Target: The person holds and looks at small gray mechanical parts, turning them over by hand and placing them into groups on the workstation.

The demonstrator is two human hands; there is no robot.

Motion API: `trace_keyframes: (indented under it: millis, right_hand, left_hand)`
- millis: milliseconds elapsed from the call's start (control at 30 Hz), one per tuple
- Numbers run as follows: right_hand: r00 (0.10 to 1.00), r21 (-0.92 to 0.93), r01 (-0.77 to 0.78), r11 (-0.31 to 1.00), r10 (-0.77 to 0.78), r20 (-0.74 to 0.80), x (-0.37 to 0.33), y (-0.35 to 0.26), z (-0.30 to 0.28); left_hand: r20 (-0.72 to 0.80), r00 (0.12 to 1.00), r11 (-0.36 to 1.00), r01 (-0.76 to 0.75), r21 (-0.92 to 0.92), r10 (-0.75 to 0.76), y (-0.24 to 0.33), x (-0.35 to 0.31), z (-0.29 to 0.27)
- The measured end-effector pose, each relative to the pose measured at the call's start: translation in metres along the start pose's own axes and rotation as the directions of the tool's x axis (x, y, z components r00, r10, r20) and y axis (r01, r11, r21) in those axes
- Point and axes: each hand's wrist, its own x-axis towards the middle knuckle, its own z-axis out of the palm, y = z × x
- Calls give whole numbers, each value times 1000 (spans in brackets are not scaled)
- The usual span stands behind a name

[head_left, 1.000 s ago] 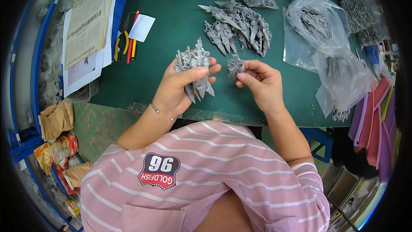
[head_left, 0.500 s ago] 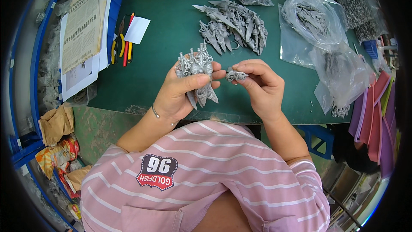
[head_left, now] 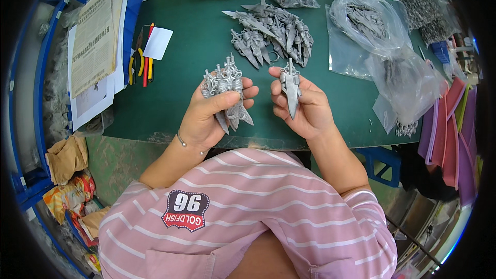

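My left hand (head_left: 202, 113) is closed around a bunch of grey metal dagger-shaped charms (head_left: 232, 83), its thumb pressed across them. Their blades point toward me and their small ringed ends stick up past the fingers. Just to the right, my right hand (head_left: 314, 108) holds a single dagger-shaped charm (head_left: 291, 92) between thumb and fingers, blade tip toward me and its broad side showing. The two hands are apart. Beyond them on the green table lies a loose pile of similar charms (head_left: 284, 33), with a metal ring (head_left: 273, 56) at its near edge.
Clear plastic bags (head_left: 361, 26) of grey metal parts stand at the back and right. Yellow-handled pliers (head_left: 140, 62), a red pen (head_left: 148, 72) and a white paper slip (head_left: 158, 44) lie left, beside papers (head_left: 95, 46). Coloured strips (head_left: 449, 129) hang off the right edge.
My right hand has turned over, bringing its charm from a sideways hold to blade-down with the flat side visible. My left hand keeps its bunch. The whole view has shifted slightly.
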Motion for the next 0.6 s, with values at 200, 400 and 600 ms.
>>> trace_keyframes:
  millis: [200,400,600]
  right_hand:
    - [998,-158,50,986,-53,-16,1,0,4]
    - [996,-191,89,978,-88,10,3,1,4]
    - [972,-315,174,933,-214,-97,7,20,14]
  left_hand:
    - [-4,1000,1000,-16,-15,16,-1,1,0]
    - [-50,999,999,-22,-31,20,-1,3,3]
    - [-124,985,979,-99,179,122,-14,13,16]
